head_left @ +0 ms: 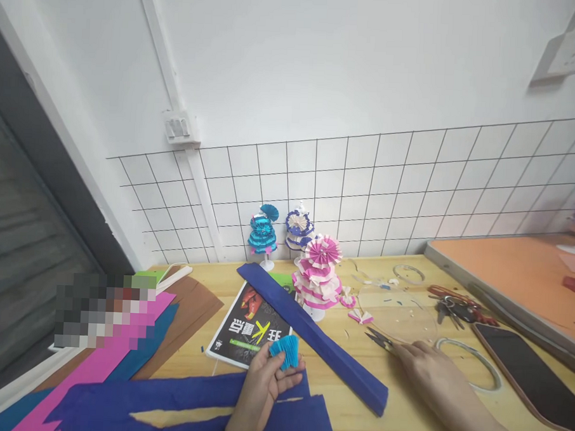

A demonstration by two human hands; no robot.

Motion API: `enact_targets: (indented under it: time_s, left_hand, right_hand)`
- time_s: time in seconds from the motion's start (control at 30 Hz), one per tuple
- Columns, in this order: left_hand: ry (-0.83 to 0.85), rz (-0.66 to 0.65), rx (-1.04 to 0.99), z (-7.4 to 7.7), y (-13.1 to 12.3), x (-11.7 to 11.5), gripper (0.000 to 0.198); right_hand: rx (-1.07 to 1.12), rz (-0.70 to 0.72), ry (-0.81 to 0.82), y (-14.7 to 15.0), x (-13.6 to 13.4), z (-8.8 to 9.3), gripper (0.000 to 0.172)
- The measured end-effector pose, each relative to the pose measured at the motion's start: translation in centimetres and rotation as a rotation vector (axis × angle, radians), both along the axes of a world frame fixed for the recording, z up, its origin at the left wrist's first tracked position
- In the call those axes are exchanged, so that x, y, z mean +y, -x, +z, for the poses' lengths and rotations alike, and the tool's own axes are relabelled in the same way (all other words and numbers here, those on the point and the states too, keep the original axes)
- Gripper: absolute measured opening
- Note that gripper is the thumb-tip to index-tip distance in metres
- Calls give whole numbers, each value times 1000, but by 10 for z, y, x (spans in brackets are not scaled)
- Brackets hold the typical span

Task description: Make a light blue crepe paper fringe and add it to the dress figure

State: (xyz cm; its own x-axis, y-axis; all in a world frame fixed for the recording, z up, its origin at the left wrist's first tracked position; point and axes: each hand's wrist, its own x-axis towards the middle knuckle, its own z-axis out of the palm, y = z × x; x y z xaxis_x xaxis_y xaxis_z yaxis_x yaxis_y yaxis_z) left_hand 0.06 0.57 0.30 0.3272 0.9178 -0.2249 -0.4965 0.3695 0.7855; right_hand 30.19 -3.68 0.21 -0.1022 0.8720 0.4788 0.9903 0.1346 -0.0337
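My left hand (264,379) pinches a small fan of pleated bright-blue crepe paper (286,352) above the dark-blue paper strips (165,394) on the table. At the right, my right hand (421,367) lies low over the tabletop, its fingers closed on a small pair of pliers (380,338) whose dark jaws point left. The palm hides the handles. Under and behind my left hand is a dark printed book (258,325). A long folded dark-blue paper strip (329,354) crosses it diagonally. Near the pliers lies a small pink-and-white paper bow (360,316).
Paper-fan figures stand at the back: pink-and-white (317,283), turquoise (262,233), dark-blue-and-white (299,225). Rightward lie keys (455,312), a wire coil (493,370), a phone (538,372) and an orange board (514,270). Coloured sheets (188,306) cover the left side.
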Motion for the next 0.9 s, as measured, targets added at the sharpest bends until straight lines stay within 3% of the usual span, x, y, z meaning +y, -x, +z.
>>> enact_targets:
  time_s: [0.13, 0.23, 0.37, 0.5, 0.6, 0.7, 0.9]
  left_hand:
    - [-6, -19, -38, -1, 1, -1, 10]
    - [-8, -30, -66, -2, 1, -1, 9]
    - [1, -20, -82, 0, 1, -1, 9]
    - [24, -10, -88, 2, -1, -2, 8]
    - [39, -20, -78, 3, -2, -4, 8]
    - [31, -45, -57, 4, -3, -7, 9]
    - [12, -71, -23, 6, -7, -10, 10]
  right_hand:
    - [9, 28, 83, -9, -1, -10, 26]
    - [121, -32, 165, -12, -5, -3, 29]
    - [719, -131, 278, 0, -16, 15, 26]
    - [1031, -98, 369, 32, -24, 25, 35]
    - [1274, -98, 473, 66, -24, 21, 39]
    - [1309, 40, 374, 96, -15, 10, 33]
    - [1317, 140, 530, 127, 11, 1, 36]
